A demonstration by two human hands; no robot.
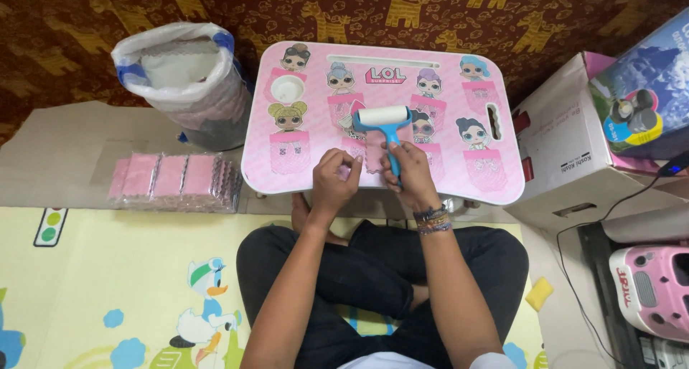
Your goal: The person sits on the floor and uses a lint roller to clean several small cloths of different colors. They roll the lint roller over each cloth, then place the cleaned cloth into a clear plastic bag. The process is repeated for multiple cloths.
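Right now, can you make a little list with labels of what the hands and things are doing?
right hand: grips the blue handle of the lint roller
roller head: white, lying on the table
left hand: pinches a small pink cloth piece at the table's near edge
table: low pink lap table with cartoon dolls
stack of pink cloths: wrapped, on the floor to the left
bag: open plastic bag behind the stack
person: sits cross-legged on a play mat
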